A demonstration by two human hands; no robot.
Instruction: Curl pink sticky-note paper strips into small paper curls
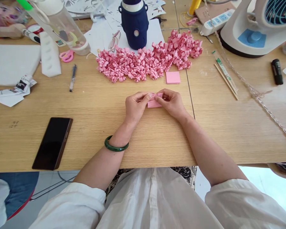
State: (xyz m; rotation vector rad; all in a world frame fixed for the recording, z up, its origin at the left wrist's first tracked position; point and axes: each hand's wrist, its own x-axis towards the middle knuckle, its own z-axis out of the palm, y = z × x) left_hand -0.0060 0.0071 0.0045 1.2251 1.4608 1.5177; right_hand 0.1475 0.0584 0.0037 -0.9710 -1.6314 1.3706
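Between my two hands is a small sheet of pink paper (154, 104), pinched along its far edge and showing a crease or fold across it. My left hand (137, 106) grips its left side, thumb on top. My right hand (173, 101) grips the right side the same way, with the thumb near the middle. The fingertips behind the paper are partly hidden. Just beyond my right hand lies a stack of square pink paper (173, 77). Behind that stretches a long heap of curled pink paper flowers (138, 65).
A dark blue bottle (134, 27) stands behind the heap. At left are a phone (52, 143), a pen (73, 78), pink scissors (67, 56) and a clear bottle (69, 31). At right are a fan (243, 28), a power strip (216, 22), sticks (226, 81), a braided cord (259, 97) and a black marker (276, 72).
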